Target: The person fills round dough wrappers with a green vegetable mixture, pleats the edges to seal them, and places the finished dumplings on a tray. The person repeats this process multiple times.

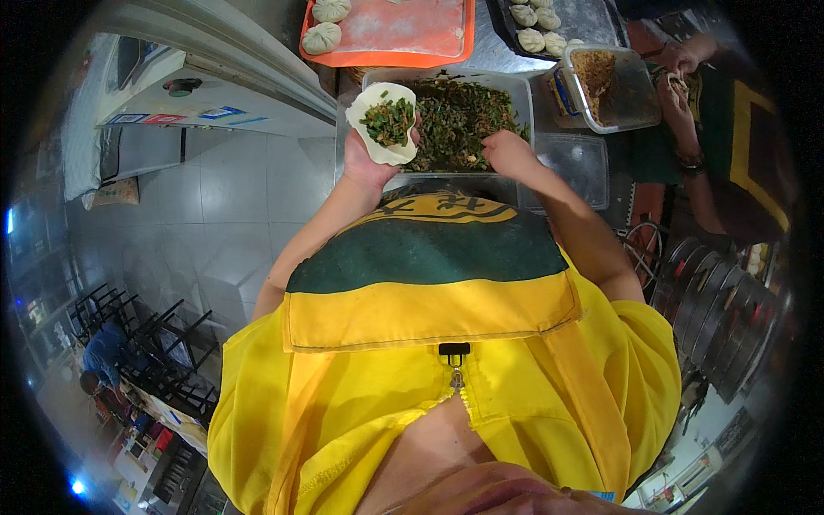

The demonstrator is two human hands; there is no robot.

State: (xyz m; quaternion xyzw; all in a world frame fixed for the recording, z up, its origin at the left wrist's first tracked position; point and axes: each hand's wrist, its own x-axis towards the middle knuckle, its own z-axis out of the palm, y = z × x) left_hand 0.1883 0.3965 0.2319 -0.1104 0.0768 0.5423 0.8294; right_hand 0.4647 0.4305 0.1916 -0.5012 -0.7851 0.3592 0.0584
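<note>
My left hand (371,161) holds a round dough wrapper (403,154) in its cupped palm, over the left edge of the filling tub. On the wrapper lies a mound of chopped green filling (387,122), with bare dough around it. More of the same dark green filling (450,116) covers the bottom of a clear plastic tub (524,96) in front of me. My right hand (512,154) is at that tub's right side, its curled fingertips down at the filling. Whether it grips a tool there is hidden.
Beyond the tub, an orange tray (405,56) carries pleated buns (322,38). A black tray (508,32) holds several more. To the right are a tub of brown filling (592,77), a clear lid (573,167) and a co-worker's hands (679,96) with dough.
</note>
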